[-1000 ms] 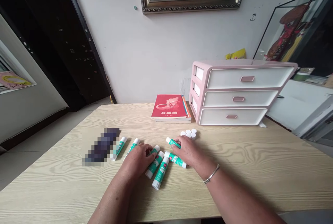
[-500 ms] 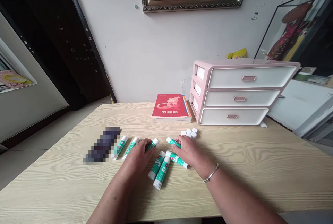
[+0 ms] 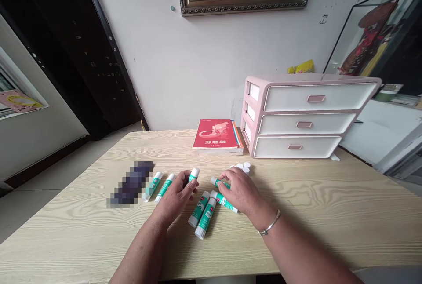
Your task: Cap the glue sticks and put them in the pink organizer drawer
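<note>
The left hand (image 3: pixel 176 198) has lifted a glue stick (image 3: pixel 194 175), pinched upright; the right hand (image 3: pixel 242 191) cups a second stick (image 3: pixel 219 183), grip unclear.

Wooden tabletop (image 3: pixel 316 218) stretches right of the right hand (image 3: pixel 242 192); white caps (image 3: pixel 242 167) block ahead, 3 glue sticks (image 3: pixel 201 209) to its left.
</note>
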### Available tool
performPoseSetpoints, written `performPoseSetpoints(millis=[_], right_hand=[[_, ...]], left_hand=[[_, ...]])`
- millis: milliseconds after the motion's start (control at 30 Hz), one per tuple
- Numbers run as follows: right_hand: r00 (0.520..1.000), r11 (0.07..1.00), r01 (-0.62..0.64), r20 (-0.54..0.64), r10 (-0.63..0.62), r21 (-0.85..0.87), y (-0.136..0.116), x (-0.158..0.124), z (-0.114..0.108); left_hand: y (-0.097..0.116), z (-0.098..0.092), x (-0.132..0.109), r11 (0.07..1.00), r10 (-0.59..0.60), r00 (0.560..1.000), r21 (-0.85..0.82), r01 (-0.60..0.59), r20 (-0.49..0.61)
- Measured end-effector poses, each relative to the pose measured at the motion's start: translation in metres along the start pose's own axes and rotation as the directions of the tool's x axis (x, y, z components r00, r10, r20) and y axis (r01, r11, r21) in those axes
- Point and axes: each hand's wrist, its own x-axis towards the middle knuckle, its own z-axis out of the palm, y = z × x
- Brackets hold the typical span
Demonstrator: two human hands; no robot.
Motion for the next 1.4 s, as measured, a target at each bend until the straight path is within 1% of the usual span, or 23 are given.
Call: performPoseSetpoints(millis=[67,100,133,233,333,600,867,933,1033,1200,1267,1400], right_hand=[[1.0,1.0,0.017,-0.019,-0.017,0.02,-0.004,-0.001,-0.005],[1.0,0.999,0.025,-0.009,-0.024,0.033,-0.006,-0.001,-0.007],[0.999,0.999,0.03,0.017,-0.03,0.046,-0.008,-0.001,-0.009],[0.988,0.998,0.045,0.147,-0.05,0.041,-0.013,-0.004,-0.014],[0.971,0.995,0.091,0.227,-0.08,-0.037,-0.013,-0.008,-0.016],[0.943,0.948,0.231,0.291,-0.163,-0.217,-0.012,-0.017,-0.021],[0.943,0.931,0.257,0.281,-0.182,-0.259,-0.011,-0.021,-0.019],[0.946,0.935,0.24,0.277,-0.166,-0.26,-0.012,-0.02,-0.018],[0.953,0.957,0.202,0.266,-0.144,-0.208,-0.013,-0.018,-0.018],[0.98,0.988,0.113,0.178,-0.093,-0.105,-0.014,-0.014,-0.019],[0.977,0.989,0.11,0.193,-0.09,-0.098,-0.014,-0.014,-0.02],[0.963,0.979,0.15,0.243,-0.114,-0.138,-0.016,-0.017,-0.021]], left_hand=[[0.003,0.0,-0.001,1.0,-0.009,1.0,-0.011,0.009,-0.002],[0.005,0.0,-0.002,1.0,-0.014,1.0,-0.019,0.014,0.0],[0.007,0.001,-0.003,0.999,-0.019,1.0,-0.03,0.019,0.002],[0.011,0.001,-0.004,0.996,-0.043,0.999,-0.073,0.043,0.005],[0.011,0.002,-0.003,0.994,-0.048,0.999,-0.098,0.047,0.002],[0.001,-0.001,-0.002,0.998,-0.046,0.999,-0.032,0.046,0.005],[-0.004,0.0,0.0,0.998,-0.026,0.997,-0.055,0.03,0.073],[-0.004,0.0,0.0,0.998,-0.027,0.997,-0.057,0.031,0.076],[-0.003,-0.001,-0.001,0.997,-0.025,0.996,-0.067,0.031,0.09],[0.003,-0.001,-0.004,0.998,-0.016,0.994,-0.067,0.023,0.108],[0.005,-0.001,-0.005,0.998,-0.027,0.994,-0.06,0.033,0.102],[0.007,-0.001,-0.005,0.997,-0.047,0.994,-0.051,0.052,0.098]])
